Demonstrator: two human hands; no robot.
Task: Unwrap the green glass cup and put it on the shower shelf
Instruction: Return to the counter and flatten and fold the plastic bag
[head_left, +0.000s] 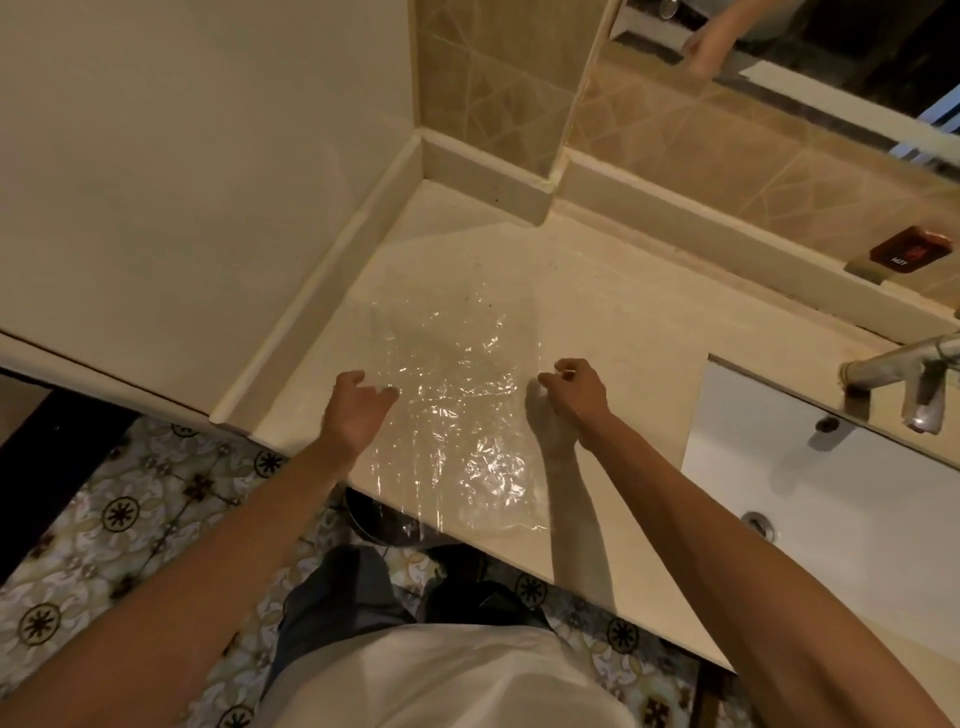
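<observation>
A person's left hand (358, 410) is hovering, fingers loosely spread, at the left edge of a clear plastic wrap (452, 410) lying flat on a beige counter (613, 322). Their right hand (574, 397) is pinching the wrap's right edge. A white sink (810, 483) is sitting farther right. No green cup is showing.

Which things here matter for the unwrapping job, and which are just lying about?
For the job:
- clear plastic wrap, spread flat on the counter, near edge hanging over
- left hand at its left edge
- right hand at its right edge, fingers pinched

The green cup and shower shelf are not in view.

Just there:
- sink
- faucet
- red HOT tag
- mirror
</observation>
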